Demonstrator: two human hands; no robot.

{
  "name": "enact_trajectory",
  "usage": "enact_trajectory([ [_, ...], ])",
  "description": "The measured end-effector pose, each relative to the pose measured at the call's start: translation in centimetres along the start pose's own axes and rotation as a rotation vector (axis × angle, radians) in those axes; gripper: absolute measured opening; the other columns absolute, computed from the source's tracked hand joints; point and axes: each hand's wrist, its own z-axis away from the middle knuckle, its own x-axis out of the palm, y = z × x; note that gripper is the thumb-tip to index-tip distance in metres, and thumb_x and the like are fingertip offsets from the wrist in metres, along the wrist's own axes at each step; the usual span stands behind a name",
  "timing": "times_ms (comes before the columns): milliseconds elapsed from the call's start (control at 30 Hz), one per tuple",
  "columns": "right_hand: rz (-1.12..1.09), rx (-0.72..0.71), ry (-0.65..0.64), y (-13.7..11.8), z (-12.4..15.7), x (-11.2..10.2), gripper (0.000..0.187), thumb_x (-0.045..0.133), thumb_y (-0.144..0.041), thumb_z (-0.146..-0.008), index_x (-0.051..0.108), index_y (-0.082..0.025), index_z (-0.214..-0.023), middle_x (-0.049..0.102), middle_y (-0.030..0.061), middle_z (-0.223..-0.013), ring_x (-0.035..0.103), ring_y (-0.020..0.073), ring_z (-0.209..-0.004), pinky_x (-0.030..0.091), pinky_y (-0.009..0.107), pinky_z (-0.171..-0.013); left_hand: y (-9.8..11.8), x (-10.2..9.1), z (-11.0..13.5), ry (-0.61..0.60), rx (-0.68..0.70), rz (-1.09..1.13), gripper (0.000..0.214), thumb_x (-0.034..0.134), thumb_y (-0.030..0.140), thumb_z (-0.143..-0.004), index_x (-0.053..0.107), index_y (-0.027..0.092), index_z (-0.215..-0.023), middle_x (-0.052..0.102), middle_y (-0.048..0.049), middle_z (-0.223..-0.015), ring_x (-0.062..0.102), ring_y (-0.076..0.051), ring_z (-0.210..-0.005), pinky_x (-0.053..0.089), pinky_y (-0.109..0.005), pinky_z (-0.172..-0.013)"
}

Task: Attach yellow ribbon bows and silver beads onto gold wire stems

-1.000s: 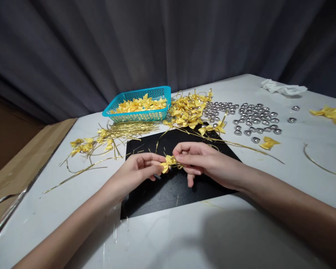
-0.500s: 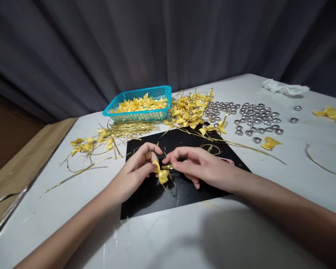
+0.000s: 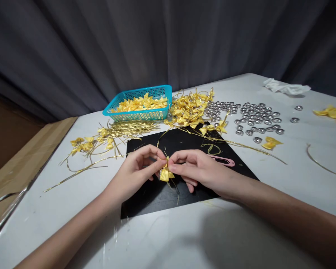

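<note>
Over the black mat, a small yellow ribbon bow sits pinched between my two hands. My left hand is closed, with thumb and forefinger on the bow's upper left side. Thumb and fingertips of my right hand press together against its right side. Thin gold cord ends stick out below the bow. Whatever lies between the fingertips is mostly covered by them. A pink tool with an oval opening lies on the mat, partly behind my right hand.
A turquoise basket holds yellow bows. Beside it lie gold cords, a heap of bows on cords and several silver heart-shaped beads. White crumpled tissue rests at the far right. Grey curtain hangs behind the table.
My hands have come together. The left moved slightly right with the bow, and the right fingertips now meet the bow. More of the pink tool shows.
</note>
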Motion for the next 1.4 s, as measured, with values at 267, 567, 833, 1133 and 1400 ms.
enact_trajectory([
  [267, -0.178, -0.018, 0.105, 0.2, 0.2, 0.2, 0.023, 0.067, -0.035, -0.075, 0.059, -0.013, -0.076, 0.034, -0.0107, -0.039, 0.031, 0.0028, -0.036, 0.039, 0.016, -0.043, 1.2, -0.5, 0.5, -0.061, -0.116, -0.06, 0.024, 0.061, 0.029, -0.078, 0.067, 0.017, -0.098, 0.069, -0.0025, -0.084, 0.06, -0.013, -0.075, 0.046, -0.021, -0.063],
  [567, -0.123, -0.025, 0.106, -0.1, 0.5, 0.6, 0.023, 0.067, -0.034, -0.075, 0.061, -0.012, -0.079, 0.049, -0.0058, -0.058, 0.041, 0.0006, -0.037, 0.027, 0.013, -0.035, 0.9, -0.3, 0.6, 0.011, -0.076, -0.089, 0.032, 0.066, 0.025, -0.07, 0.062, 0.015, -0.101, 0.066, -0.0069, -0.097, 0.06, -0.019, -0.085, 0.051, -0.028, -0.068],
  [833, -0.264, -0.054, 0.174, 0.1, 0.4, 0.7, 0.016, 0.063, -0.029, -0.08, 0.059, -0.013, -0.079, 0.044, -0.0086, -0.057, 0.027, -0.0015, -0.034, 0.038, 0.015, -0.039, 0.1, 0.8, 0.5, 0.325, 0.083, -0.002, 0.019, 0.069, 0.019, -0.07, 0.054, 0.018, -0.082, 0.06, 0.0014, -0.086, 0.06, -0.009, -0.075, 0.049, -0.016, -0.065],
  [1133, -0.155, -0.086, 0.191, 0.3, 0.3, 0.9, 0.015, 0.061, -0.029, -0.081, 0.058, -0.014, -0.079, 0.05, -0.0037, -0.07, 0.037, 0.0009, -0.043, 0.037, 0.013, -0.038, -0.1, 1.0, 0.5, 0.255, -0.026, -0.025, 0.029, 0.064, 0.027, -0.078, 0.066, 0.015, -0.104, 0.068, -0.0005, -0.069, 0.06, -0.011, -0.062, 0.047, -0.021, -0.061],
  [1400, -0.018, -0.09, 0.161, 0.9, 0.0, 1.0, 0.015, 0.058, -0.029, -0.082, 0.054, -0.014, -0.08, 0.05, -0.0017, -0.073, 0.043, 0.0044, -0.054, 0.039, 0.013, -0.043, 0.2, 0.9, 0.7, 0.175, -0.142, 0.115, 0.043, 0.069, 0.022, -0.072, 0.063, 0.015, -0.114, 0.069, -0.0012, -0.076, 0.062, -0.012, -0.069, 0.048, -0.02, -0.063],
])
